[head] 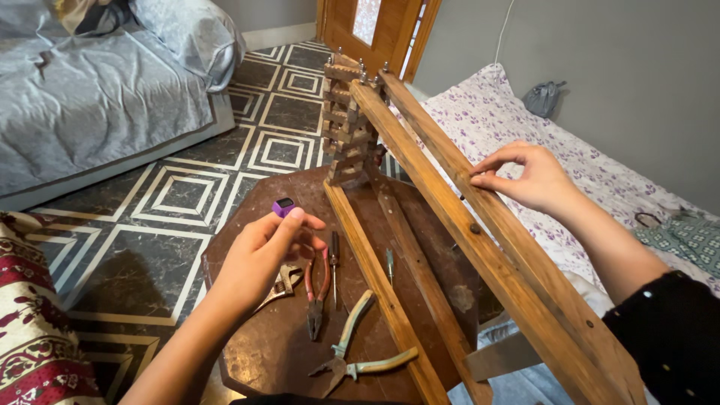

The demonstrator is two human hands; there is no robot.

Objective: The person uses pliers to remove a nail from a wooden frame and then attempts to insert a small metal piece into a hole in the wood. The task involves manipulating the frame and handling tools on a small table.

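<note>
My left hand (259,255) is raised over a dark brown table (247,352), pinching a small purple block (283,206) between thumb and fingertips. My right hand (529,176) rests on the upper rail of a long wooden frame (450,217), fingertips pinching at the rail's edge. The frame slants from the lower right up to a slatted wooden end piece (349,124) with metal bolts on top. Under my left hand lie an adjustable wrench (283,283), red-handled pliers (318,289), a screwdriver (334,262) and pale-handled pliers (358,352).
A small green-handled tool (389,264) lies between the frame rails. A bed with grey covers (90,97) stands at the upper left, a floral mattress (510,112) at the right. The floor (187,187) is patterned tile. A wooden door (375,26) is at the back.
</note>
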